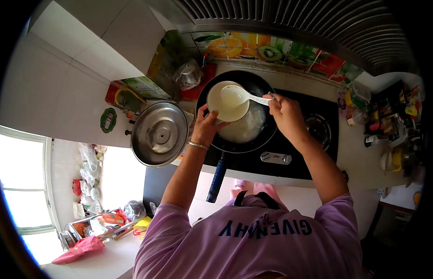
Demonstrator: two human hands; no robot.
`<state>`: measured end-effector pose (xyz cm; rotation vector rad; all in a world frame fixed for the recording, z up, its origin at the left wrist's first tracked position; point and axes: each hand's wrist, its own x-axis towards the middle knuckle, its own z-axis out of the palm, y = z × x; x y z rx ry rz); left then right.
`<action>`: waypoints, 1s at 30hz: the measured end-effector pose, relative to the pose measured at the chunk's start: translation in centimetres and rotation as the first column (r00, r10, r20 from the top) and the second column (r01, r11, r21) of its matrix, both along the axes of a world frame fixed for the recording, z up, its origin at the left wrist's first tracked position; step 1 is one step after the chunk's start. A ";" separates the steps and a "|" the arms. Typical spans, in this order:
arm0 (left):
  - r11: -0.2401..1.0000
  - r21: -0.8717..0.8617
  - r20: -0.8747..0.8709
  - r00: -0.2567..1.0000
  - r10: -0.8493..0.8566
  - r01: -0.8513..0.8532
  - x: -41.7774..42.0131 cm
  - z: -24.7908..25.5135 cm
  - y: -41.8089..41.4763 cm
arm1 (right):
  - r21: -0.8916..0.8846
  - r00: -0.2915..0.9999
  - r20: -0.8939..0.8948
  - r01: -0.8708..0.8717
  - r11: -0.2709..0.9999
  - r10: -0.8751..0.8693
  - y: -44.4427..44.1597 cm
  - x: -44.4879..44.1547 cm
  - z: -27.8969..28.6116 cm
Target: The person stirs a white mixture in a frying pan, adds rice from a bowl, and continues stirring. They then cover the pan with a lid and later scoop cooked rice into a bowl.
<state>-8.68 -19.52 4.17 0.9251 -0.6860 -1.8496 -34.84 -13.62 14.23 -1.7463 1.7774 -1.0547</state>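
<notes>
My left hand grips the rim of a pale bowl and holds it over the left part of a black wok. In my right hand is the handle of a white spoon, whose wide end lies over the bowl's opening. The bowl seems to hold a pale liquid, partly covered by the spoon. A whitish, wet-looking mass lies in the wok below and right of the bowl. The wok stands on a black gas hob, its blue handle pointing towards me.
A round metal lid is at the left, close to my left forearm. A glass jar stands behind the wok's left side. Another burner is right of my right hand. Jars and bottles crowd the far right. The range hood hangs above.
</notes>
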 end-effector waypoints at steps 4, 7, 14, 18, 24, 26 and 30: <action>0.999 -0.011 -0.104 0.994 -0.041 0.040 0.5 -0.5 0.2 | -0.254 0.940 -0.333 -0.172 0.952 0.081 0.5 1.1 0.1; 0.997 -0.027 -0.168 0.983 -0.077 0.074 0.8 -0.6 0.3 | -0.209 0.865 -0.491 -0.233 0.950 0.104 1.2 2.3 1.2; 0.990 -0.086 -0.110 0.986 -0.124 0.115 1.9 0.4 0.0 | -0.162 0.889 -0.380 -0.336 0.928 0.256 0.6 1.6 1.1; 0.988 -0.092 -0.049 0.991 -0.128 0.123 3.7 0.0 -0.5 | -0.123 0.873 -0.369 -0.387 0.914 0.320 0.0 -0.6 1.8; 0.975 -0.134 0.031 0.984 -0.177 0.179 3.6 0.7 -1.0 | -0.232 0.875 -0.441 -0.327 0.916 0.201 -0.6 0.8 1.8; 0.966 -0.157 0.054 0.979 -0.198 0.205 3.6 1.1 -1.3 | -0.220 0.870 -0.441 -0.345 0.913 0.222 -0.5 0.8 1.6; 0.945 -0.250 0.125 0.975 -0.185 0.211 3.9 2.0 -1.7 | -0.191 0.801 -0.513 -0.457 0.868 0.309 -0.4 -1.1 1.8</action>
